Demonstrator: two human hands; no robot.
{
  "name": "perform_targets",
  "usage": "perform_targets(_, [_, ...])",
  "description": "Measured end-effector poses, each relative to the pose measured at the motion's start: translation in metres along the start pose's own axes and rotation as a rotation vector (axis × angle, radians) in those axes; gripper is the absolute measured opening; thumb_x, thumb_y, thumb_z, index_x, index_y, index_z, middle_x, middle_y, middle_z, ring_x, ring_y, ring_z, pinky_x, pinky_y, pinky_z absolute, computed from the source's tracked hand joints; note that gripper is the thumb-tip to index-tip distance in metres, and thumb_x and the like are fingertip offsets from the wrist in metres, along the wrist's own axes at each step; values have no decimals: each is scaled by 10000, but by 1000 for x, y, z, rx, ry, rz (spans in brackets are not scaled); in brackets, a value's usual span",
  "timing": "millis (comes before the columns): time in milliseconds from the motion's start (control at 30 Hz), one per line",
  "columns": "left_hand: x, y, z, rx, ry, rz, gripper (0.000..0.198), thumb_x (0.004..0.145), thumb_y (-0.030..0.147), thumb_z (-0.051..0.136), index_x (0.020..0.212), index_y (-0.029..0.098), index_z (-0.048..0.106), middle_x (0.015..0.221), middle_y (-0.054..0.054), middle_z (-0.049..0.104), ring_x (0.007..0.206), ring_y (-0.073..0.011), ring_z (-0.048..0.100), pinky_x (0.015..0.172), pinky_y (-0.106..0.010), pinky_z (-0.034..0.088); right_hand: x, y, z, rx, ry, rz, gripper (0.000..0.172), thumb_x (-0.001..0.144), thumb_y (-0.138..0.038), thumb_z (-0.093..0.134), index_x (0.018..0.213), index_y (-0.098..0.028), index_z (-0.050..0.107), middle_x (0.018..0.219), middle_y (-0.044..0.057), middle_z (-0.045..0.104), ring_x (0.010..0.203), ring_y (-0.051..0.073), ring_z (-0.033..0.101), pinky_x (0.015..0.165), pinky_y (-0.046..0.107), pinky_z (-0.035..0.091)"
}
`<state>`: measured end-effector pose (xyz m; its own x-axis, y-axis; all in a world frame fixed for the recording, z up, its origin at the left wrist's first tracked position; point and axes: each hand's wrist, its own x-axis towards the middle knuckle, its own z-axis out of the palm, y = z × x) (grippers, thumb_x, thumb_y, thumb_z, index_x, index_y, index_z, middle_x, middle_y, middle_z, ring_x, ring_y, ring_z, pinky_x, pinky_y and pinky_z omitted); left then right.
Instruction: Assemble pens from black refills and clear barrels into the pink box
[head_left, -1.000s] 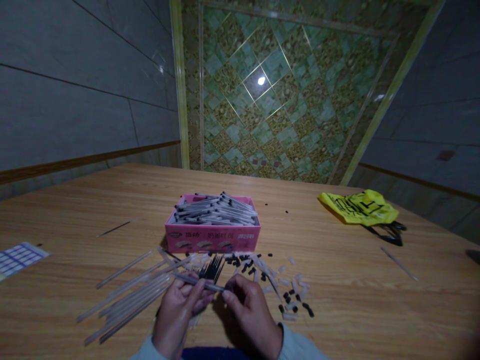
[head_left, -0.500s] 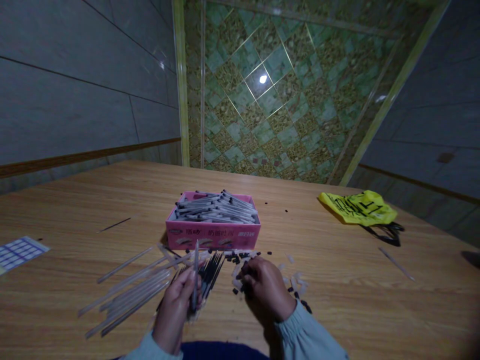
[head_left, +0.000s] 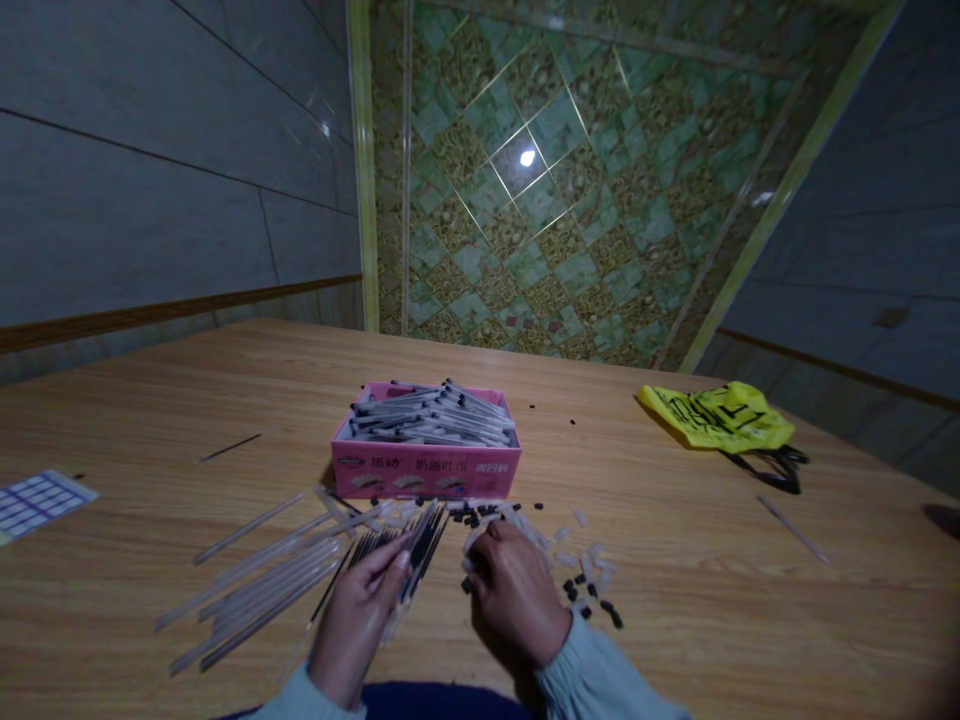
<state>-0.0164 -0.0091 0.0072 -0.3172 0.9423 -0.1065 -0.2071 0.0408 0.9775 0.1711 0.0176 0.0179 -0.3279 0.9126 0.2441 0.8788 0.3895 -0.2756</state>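
My left hand (head_left: 356,615) pinches a clear-barrelled pen (head_left: 426,522) that leans up and to the right. Beneath it lies a fan of thin dark refills (head_left: 429,556). My right hand (head_left: 517,590) is lowered to the tabletop among small black plugs (head_left: 469,516) and translucent caps (head_left: 596,562). Its fingers are pressed together, and what sits between them is hidden. Left of my left hand several clear pen barrels (head_left: 262,590) are loosely lined up. Behind both hands stands a pink box (head_left: 427,470) heaped with pens (head_left: 442,415).
On the wooden table (head_left: 675,640), a yellow bag (head_left: 716,418) with black straps lies at the right, with a single clear tube (head_left: 791,527) in front of it. A thin refill (head_left: 229,448) and a blue-lined white sheet (head_left: 45,503) are at the left.
The pen in my left hand has tipped from nearly upright toward the right. My right hand has shifted slightly down and left, uncovering more black plugs on its right.
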Motion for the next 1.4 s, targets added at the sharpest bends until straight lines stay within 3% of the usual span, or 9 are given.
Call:
perform_targets(133, [2,-3,0,45,-97,-7,397,573,414,777,904,196,761,945,-89,749,943,-249,665,822,-294,519,-2,-4,4,51,41,-23,68,745,-142,588,786,-186,619,886,72,608,835,206,548,671,285,363])
perform_targets(300, [2,-5,-1,80,-124,0,405,586,427,766,918,196,757,989,-94,742,969,-285,662,854,-358,521,-2,-4,3,288,153,32,149,817,-165,531,930,-181,628,885,75,641,841,207,566,729,299,399])
perform_targets(433, [1,-2,0,90,-141,1,426,574,443,767,913,184,758,968,-98,746,948,-288,668,869,-375,510,7,1,3,841,305,76,327,844,-262,554,1160,-182,573,1004,90,658,913,213,601,802,341,455])
perform_targets(567, [0,1,2,140,-160,15,413,564,453,765,863,169,769,907,-109,753,895,-294,672,801,-367,529,16,6,8,1494,263,316,323,772,-380,676,981,-148,594,694,35,656,572,152,620,555,288,507])
perform_targets(667, [-2,2,2,194,-183,22,395,566,454,759,831,162,775,777,-91,749,740,-258,662,689,-342,532,17,9,9,1665,207,400,335,698,-382,758,860,-138,596,707,42,670,536,124,627,500,229,509])
perform_targets(833, [-3,1,3,251,-220,9,435,580,492,732,841,146,775,551,-37,646,537,-165,538,505,-260,423,14,9,8,1676,179,401,315,708,-367,758,847,-131,601,686,32,671,531,99,623,481,181,500])
perform_targets(1133, [-4,2,2,325,-299,5,433,595,541,693,779,157,774,567,-28,599,544,-154,453,509,-256,342,14,7,13,1453,91,213,255,692,-315,761,820,-136,630,634,9,646,528,127,611,515,234,471])
perform_targets(1300, [-5,4,1,327,-340,30,453,637,585,643,627,140,722,486,6,463,492,-119,358,458,-232,258,15,17,-6,1100,39,-8,198,778,-314,669,913,-169,686,786,43,685,701,182,635,651,294,489])
perform_targets(1400, [-4,1,1,268,-363,-63,509,614,642,622,633,141,712,433,49,347,419,-87,236,400,-221,167,14,19,-20,745,48,-196,183,860,-322,579,903,-187,694,820,51,681,788,186,604,722,287,450])
